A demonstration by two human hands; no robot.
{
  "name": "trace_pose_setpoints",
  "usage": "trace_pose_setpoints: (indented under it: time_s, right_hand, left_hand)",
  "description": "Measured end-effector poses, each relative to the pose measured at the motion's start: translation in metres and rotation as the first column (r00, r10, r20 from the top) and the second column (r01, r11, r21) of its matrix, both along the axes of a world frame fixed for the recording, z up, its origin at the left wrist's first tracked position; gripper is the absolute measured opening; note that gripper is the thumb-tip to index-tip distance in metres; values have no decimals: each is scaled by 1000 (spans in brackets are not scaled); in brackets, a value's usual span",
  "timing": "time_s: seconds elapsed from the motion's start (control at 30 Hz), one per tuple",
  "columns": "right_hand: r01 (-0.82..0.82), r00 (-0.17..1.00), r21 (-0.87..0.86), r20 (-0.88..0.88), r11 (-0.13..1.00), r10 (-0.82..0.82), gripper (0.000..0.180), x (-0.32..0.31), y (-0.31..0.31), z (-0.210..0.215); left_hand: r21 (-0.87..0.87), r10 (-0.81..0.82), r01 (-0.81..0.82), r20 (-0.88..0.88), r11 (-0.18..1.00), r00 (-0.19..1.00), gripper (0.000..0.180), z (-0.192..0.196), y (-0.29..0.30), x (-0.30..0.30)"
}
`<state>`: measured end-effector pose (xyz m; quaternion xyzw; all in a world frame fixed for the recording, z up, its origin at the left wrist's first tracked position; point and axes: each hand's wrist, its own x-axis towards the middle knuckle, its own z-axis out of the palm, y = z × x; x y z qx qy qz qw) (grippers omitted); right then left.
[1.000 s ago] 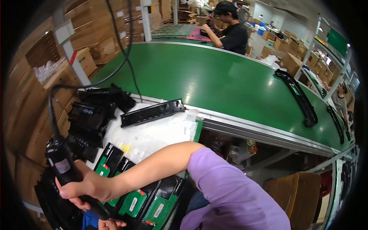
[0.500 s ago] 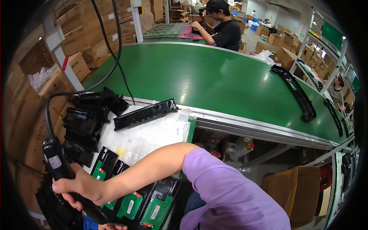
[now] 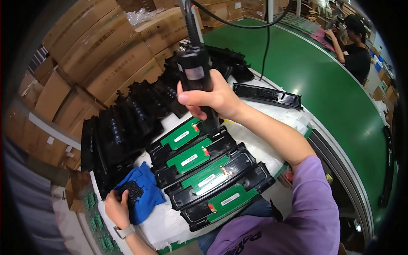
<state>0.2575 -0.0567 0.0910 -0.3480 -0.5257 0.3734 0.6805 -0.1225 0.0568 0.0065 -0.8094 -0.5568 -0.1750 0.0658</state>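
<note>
Fingers of right hand (image 3: pixel 219 97) clasp black cylindrical tool (image 3: pixel 196 59); left hand (image 3: pixel 117 211), grip unclear, touches tiny black pieces (image 3: pixel 134 192); four black plastic housings (image 3: pixel 262 175) already hold green boards (image 3: pixel 242 197), remaining steps unclear.

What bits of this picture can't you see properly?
All in the head view:
The electric screwdriver's tip: its dark lower end blends into the black housing behind.
The far end of its cord: cut off by the top edge.
The exact shape of the small black pieces on the blue cloth: too small.
Whether the left hand pinches any: its own fingers hide that.
</note>
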Motion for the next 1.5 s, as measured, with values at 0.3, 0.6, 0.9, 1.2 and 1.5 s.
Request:
trace_pose_setpoints:
  time_s: [0.3,0.6,0.9,1.2,1.5]
  right_hand:
    - [50,998,12,-26,999,-49,20,-5,6,-17]
    - [67,998,8,-11,998,-67,19,-8,9,-20]
    - [53,994,-25,98,998,-50,20,-13,13,-21]
    - [74,983,8,168,997,-75,19,-18,6,-18]
    - [-73,993,78,-90,994,80,18,-48,-27,10]
  left_hand:
    - [-120,-109,147,280,982,954,15,-8,6,-2]
    - [-78,-101,146,415,986,904,15,-13,4,-4]
    - [-365,132,432,867,824,481,18,-9,-5,15]
    - [-391,231,595,916,702,330,13,-10,-15,38]
    - [-455,313,790,884,411,347,13,3,-45,87]
